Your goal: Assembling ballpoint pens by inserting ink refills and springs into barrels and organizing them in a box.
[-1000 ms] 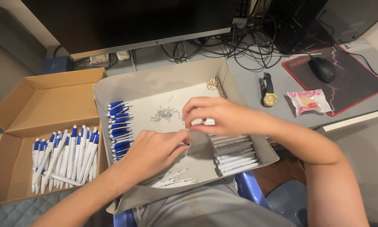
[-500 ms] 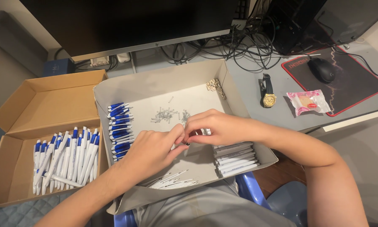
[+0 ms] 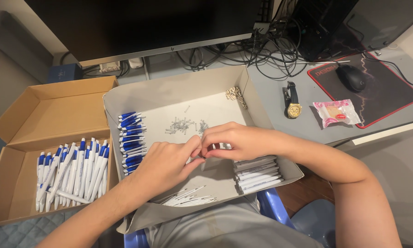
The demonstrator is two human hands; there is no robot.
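Pinching a small pen part together, both hands (image 3: pixel 202 151) work over the grey tray (image 3: pixel 179 89) of pen parts.

right hand (image 3: pixel 243 142): pulled near from far part of tray (image 3: pixel 179 92) | left hand (image 3: pixel 165 163): raised | fingertips now meeting mid-tray

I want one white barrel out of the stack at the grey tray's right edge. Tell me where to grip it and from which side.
Grip the top white barrel around its middle, coming from above: they lie flat, side by side, ends near the tray wall.
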